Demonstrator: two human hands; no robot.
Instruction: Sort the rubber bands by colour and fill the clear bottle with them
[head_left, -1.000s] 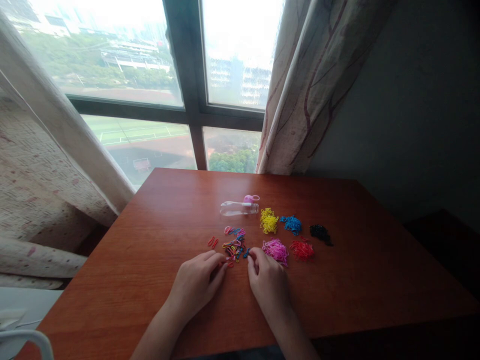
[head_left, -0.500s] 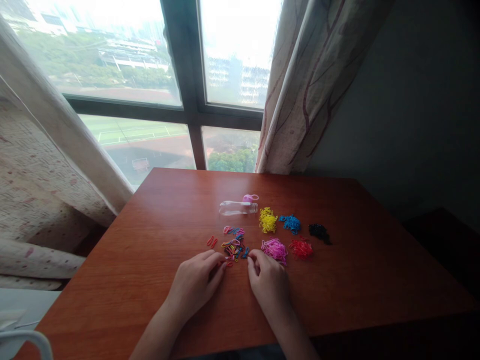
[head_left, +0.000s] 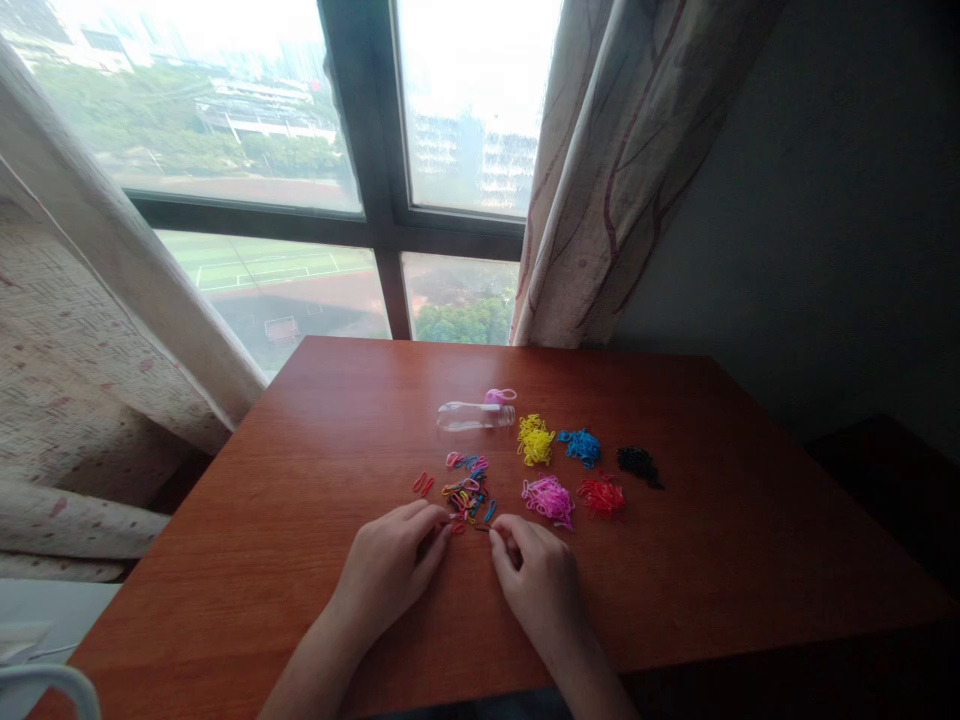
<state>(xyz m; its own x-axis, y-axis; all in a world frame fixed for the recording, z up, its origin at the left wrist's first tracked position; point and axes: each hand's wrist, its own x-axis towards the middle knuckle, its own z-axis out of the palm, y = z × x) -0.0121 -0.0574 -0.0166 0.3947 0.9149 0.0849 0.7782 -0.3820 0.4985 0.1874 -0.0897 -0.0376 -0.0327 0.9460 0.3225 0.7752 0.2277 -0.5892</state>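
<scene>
Sorting the mixed bands (head_left: 469, 490) on the tabletop (head_left: 300, 480): left hand (head_left: 394, 565) lies slack, holding nothing, beside them, right hand (head_left: 536, 575) pinches at their near edge (whether on a band, too small to say); separating one calls for a fine fingertip pinch

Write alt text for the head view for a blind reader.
A person's left hand and right hand rest on a wooden table at the near edge of a mixed pile of coloured bands. To its right lie a pink pile, red pile, yellow pile, blue pile and black pile; a clear bottle lies on its side behind.
</scene>
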